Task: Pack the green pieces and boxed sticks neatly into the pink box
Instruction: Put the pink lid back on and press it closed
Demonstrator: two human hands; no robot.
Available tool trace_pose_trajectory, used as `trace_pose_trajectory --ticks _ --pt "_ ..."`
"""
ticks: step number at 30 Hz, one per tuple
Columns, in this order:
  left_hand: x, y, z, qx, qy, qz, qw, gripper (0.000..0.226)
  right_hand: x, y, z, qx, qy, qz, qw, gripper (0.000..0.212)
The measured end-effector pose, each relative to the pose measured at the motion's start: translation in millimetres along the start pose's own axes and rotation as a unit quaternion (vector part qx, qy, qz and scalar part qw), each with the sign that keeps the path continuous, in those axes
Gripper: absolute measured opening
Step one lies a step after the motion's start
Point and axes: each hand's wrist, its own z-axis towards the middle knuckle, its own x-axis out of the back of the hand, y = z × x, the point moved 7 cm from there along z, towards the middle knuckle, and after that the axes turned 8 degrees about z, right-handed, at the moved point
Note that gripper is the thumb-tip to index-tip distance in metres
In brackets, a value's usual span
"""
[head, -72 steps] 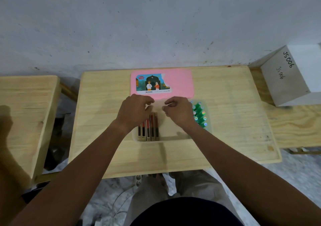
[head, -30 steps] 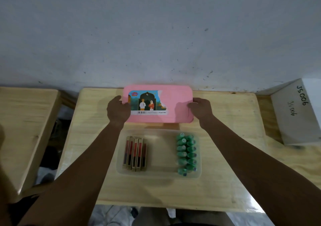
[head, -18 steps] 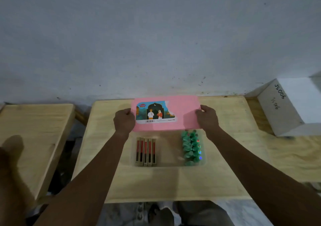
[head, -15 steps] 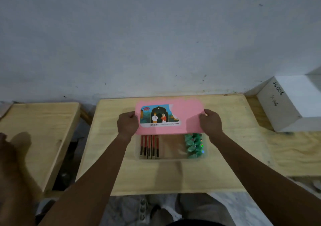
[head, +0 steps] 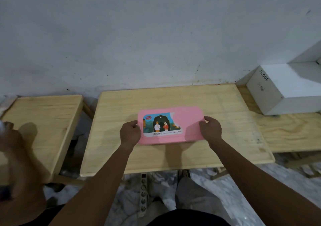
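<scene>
The pink lid (head: 188, 123), with a picture label on its left half, lies flat over the clear tray in the middle of the wooden table (head: 173, 97). It hides the tray, the green pieces and the boxed sticks completely. My left hand (head: 130, 133) grips the lid's left edge, fingers curled onto the top. My right hand (head: 210, 128) grips its right edge the same way.
A white box (head: 284, 88) marked JS006 stands at the back right on a neighbouring wooden surface. A second wooden table (head: 41, 114) sits to the left, with another person's blurred hand (head: 10, 135) over it. A power strip (head: 143, 192) lies on the floor below.
Both hands took the pink lid from the back of the table and brought it toward me over the tray. The sticks and green pieces, visible earlier, are now covered.
</scene>
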Motion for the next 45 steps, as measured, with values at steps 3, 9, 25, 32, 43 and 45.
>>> trace_pose_trajectory --ticks 3,9,25,32,43,45 --pt "-0.6 2.1 -1.0 0.003 -0.003 -0.013 1.000 0.040 3.3 1.5 -1.8 -0.002 -0.003 -0.013 1.000 0.034" --pt "2.8 5.3 0.1 0.007 -0.008 -0.036 0.999 0.046 1.0 -1.5 -3.0 0.005 0.001 -0.011 1.000 0.033" --pt "3.3 8.0 8.4 -0.003 -0.026 -0.039 0.999 0.038 -5.0 2.5 4.2 -0.008 -0.006 -0.030 1.000 0.035" --pt "-0.8 9.4 22.2 -0.004 -0.035 -0.015 0.999 0.035 -11.7 -0.9 17.5 0.000 -0.007 -0.050 0.999 0.030" --pt "-10.9 -9.1 26.6 0.029 -0.069 -0.108 0.991 0.035 -20.1 9.5 20.8 -0.002 -0.016 0.009 1.000 0.024" --pt "-13.5 -13.5 28.0 0.031 -0.082 -0.130 0.988 0.034 -21.7 11.1 20.8 -0.009 -0.018 0.031 0.999 0.027"
